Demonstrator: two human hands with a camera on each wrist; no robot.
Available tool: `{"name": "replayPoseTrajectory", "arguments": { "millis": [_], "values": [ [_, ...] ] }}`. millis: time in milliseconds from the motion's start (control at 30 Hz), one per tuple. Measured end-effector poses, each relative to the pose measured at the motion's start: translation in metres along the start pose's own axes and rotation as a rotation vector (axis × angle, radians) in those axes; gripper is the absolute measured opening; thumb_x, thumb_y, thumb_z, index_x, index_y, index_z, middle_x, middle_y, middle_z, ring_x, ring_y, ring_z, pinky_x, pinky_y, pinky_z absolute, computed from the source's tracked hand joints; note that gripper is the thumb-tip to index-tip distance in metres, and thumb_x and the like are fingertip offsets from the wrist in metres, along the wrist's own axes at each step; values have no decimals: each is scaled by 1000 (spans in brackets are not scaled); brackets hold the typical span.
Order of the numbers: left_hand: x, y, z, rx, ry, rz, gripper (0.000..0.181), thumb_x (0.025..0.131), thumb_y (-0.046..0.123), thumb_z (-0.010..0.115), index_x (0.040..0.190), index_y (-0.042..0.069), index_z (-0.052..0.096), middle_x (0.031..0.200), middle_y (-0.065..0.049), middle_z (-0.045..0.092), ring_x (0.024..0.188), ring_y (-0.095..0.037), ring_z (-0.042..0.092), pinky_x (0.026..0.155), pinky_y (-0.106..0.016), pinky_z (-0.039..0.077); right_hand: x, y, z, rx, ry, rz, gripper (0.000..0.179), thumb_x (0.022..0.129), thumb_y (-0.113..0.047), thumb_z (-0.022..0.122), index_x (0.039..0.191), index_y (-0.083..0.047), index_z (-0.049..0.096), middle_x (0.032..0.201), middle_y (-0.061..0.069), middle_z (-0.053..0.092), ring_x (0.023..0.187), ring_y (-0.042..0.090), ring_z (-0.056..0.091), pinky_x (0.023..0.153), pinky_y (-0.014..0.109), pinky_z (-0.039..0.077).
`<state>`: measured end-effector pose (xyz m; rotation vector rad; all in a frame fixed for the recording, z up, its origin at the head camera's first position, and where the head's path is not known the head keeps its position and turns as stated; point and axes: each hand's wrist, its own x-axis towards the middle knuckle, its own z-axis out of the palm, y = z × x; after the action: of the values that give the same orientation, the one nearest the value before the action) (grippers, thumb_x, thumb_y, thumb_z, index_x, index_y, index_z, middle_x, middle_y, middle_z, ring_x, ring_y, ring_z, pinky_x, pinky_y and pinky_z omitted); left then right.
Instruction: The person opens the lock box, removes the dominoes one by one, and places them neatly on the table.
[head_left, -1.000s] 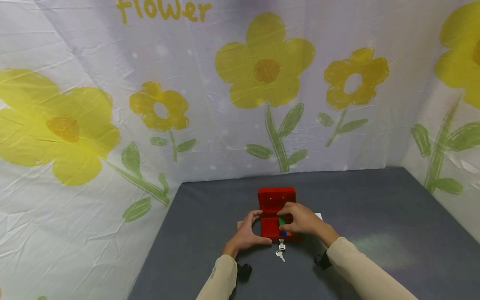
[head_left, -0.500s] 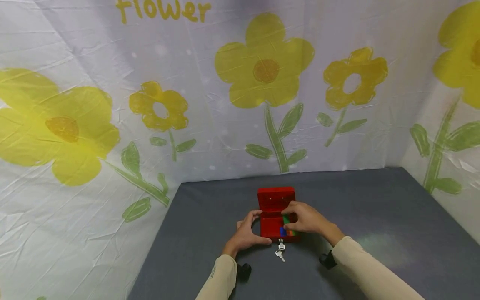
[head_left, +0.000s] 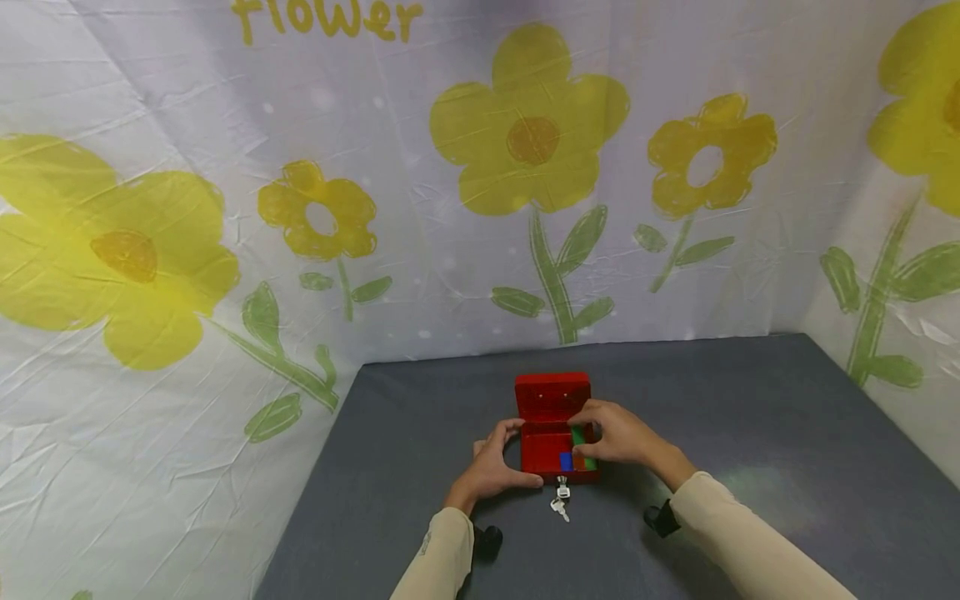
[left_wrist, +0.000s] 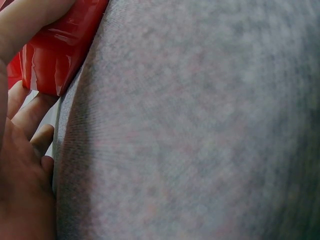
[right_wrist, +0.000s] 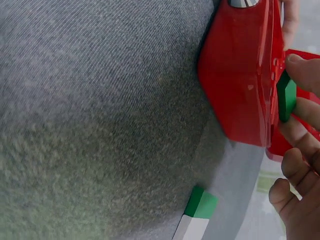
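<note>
A red metal cash box (head_left: 540, 454) stands on the grey table with its lid (head_left: 553, 396) raised. My left hand (head_left: 489, 468) grips the box's left side, thumb at the front corner and fingers toward the back. Over the right part of the box, my right hand (head_left: 617, 433) pinches a green block (right_wrist: 287, 97) between thumb and fingers. A blue block (head_left: 566, 461) lies inside near the front wall, with an orange-red block (head_left: 578, 462) and another green block (head_left: 590, 464) to its right. Keys (head_left: 560, 505) hang at the front lock.
In the right wrist view, a green block (right_wrist: 202, 203) and a white block (right_wrist: 191, 228) lie end to end on the table, right of the box. A flower-printed cloth (head_left: 420, 250) rises behind the dark grey table (head_left: 712, 400).
My right hand has moved a little to the right inside the box with the green block. More of the blue block shows now. My left hand has stayed on the box.
</note>
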<state>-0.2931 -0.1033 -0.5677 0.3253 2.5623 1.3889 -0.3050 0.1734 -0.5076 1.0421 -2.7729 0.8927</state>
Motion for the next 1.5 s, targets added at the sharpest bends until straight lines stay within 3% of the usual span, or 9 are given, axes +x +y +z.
{"name": "replayPoseTrajectory", "arguments": {
  "millis": [233, 667, 833, 1500],
  "values": [
    [0, 0, 1, 11, 6, -22, 94, 67, 44, 93, 145, 36, 42, 158, -5, 46, 139, -32, 28, 109, -63, 34, -6, 3, -2, -21, 11, 14, 39, 85, -23, 81, 118, -3, 74, 110, 5, 71, 92, 22, 64, 80, 34, 55],
    [-1, 1, 1, 5, 9, -12, 93, 67, 42, 93, 144, 34, 42, 157, -4, 48, 139, -31, 29, 109, -64, 33, -12, 10, -2, -25, 50, 27, 41, 82, -25, 81, 117, -4, 75, 102, 2, 70, 86, 16, 59, 77, 30, 53],
    [-1, 2, 0, 0, 4, 0, 94, 67, 42, 93, 145, 33, 42, 157, -5, 47, 140, -32, 28, 110, -63, 32, -16, 12, -5, -1, 72, 31, 39, 83, -24, 80, 117, -4, 75, 103, 2, 69, 88, 21, 62, 77, 33, 53],
    [0, 0, 0, 11, 4, 5, 93, 67, 41, 93, 145, 34, 41, 158, -5, 47, 139, -32, 28, 108, -62, 33, -31, 24, -17, 40, 96, 166, 39, 84, -19, 79, 119, -2, 73, 106, 5, 68, 80, 23, 57, 66, 25, 45]
  ]
}}
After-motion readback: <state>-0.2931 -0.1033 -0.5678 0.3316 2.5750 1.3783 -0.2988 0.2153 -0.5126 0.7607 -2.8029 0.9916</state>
